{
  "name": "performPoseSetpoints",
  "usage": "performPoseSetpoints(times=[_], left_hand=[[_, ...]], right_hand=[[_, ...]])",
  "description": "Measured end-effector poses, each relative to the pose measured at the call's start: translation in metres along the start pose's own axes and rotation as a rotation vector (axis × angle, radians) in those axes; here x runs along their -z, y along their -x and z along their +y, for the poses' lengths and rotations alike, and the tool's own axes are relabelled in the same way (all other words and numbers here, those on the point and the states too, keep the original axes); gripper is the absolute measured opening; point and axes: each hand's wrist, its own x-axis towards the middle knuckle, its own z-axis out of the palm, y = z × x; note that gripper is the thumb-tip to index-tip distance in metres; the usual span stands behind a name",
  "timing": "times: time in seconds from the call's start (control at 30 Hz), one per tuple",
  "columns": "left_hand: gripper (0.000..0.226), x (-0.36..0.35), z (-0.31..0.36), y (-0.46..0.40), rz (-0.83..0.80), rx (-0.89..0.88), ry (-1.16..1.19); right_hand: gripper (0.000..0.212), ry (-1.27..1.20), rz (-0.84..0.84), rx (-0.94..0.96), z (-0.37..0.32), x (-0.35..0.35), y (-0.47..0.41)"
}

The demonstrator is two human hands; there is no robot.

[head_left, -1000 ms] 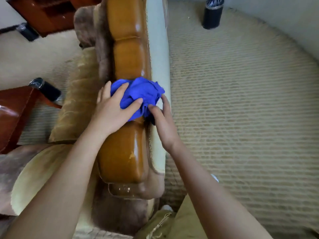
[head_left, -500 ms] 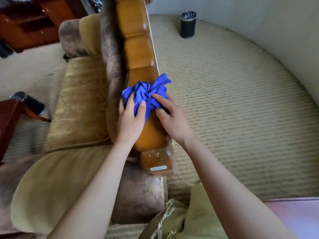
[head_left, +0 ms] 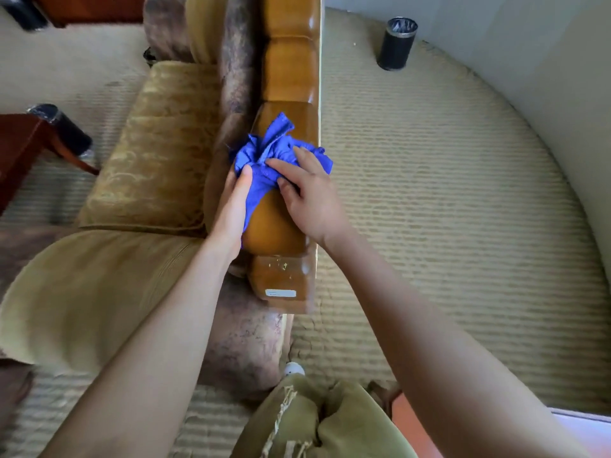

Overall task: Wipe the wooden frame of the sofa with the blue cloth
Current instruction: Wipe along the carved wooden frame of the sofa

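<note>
The blue cloth (head_left: 264,153) lies bunched on top of the wooden frame (head_left: 287,77) of the sofa, just above the centre of the frame, with 1 loose corner sticking up toward the top of the picture. The left hand (head_left: 231,206) lies along the cloth's left edge, its fingers straight against the fabric and the side of the wood, its thumb tip on the cloth; it grasps nothing. The right hand (head_left: 310,193) lies over the cloth's right part, the index finger stretched flat across the fabric and the other fingers bent down onto it; whether they clench the fabric or only press on it cannot be told.

The glossy brown rail runs from top centre down to a blocky end below the hands, which bears a small white label (head_left: 280,293). To the left of the rail sit the gold seat cushions (head_left: 155,147). A ribbed beige carpet (head_left: 446,200) fills the right side. A black bin (head_left: 396,43) stands at upper right near the wall, and another black bin (head_left: 62,127) lies at mid left, beside a dark red table (head_left: 16,143).
</note>
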Motion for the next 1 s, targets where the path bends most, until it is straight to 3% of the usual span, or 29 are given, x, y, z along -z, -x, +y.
performPoseSetpoints(times=[0.1,0.2,0.3,0.43,0.53,0.6,0.7,0.77,0.8,0.87,0.93,1.0], left_hand=[[0.064,-0.001,-0.01,0.022,0.091,0.026,0.014],[0.045,-0.005,-0.031,0.053,0.164,0.003,0.008],[0.054,-0.01,-0.039,0.067,0.18,-0.055,-0.058],[0.059,-0.027,-0.027,0.069,0.24,-0.188,-0.284],[0.065,-0.046,0.003,0.069,0.171,-0.38,-0.49],[0.057,-0.063,0.023,0.065,0.028,-0.366,-0.353],[0.047,-0.089,0.052,0.055,-0.18,-0.169,0.137],[0.049,-0.091,0.064,0.047,-0.174,-0.034,0.459],[0.049,-0.086,0.07,0.045,-0.136,0.019,0.505],[0.043,-0.068,0.075,0.041,-0.011,-0.007,0.3],[0.041,-0.047,0.069,0.035,0.203,-0.219,-0.136],[0.046,-0.034,0.054,0.028,0.277,-0.4,-0.533]], right_hand=[[0.035,0.038,0.061,0.085,0.003,-0.013,0.019],[0.038,0.065,0.117,0.195,0.01,-0.025,0.046],[0.034,0.036,0.141,0.233,0.019,-0.03,0.064],[0.044,-0.266,0.057,-0.062,0.002,-0.012,0.054],[0.054,-0.469,0.032,-0.254,-0.009,0.003,0.035],[0.05,-0.613,0.044,-0.271,-0.011,0.01,0.024],[0.044,-0.803,0.091,-0.327,-0.006,0.02,0.008],[0.036,-0.785,0.096,-0.318,0.0,0.023,0.001],[0.031,-0.733,0.1,-0.301,0.003,0.022,-0.001],[0.027,-0.645,0.134,-0.262,0.009,0.02,0.0],[0.034,-0.624,0.199,-0.289,0.012,0.016,0.007],[0.04,-0.642,0.257,-0.316,0.015,0.01,0.02]])
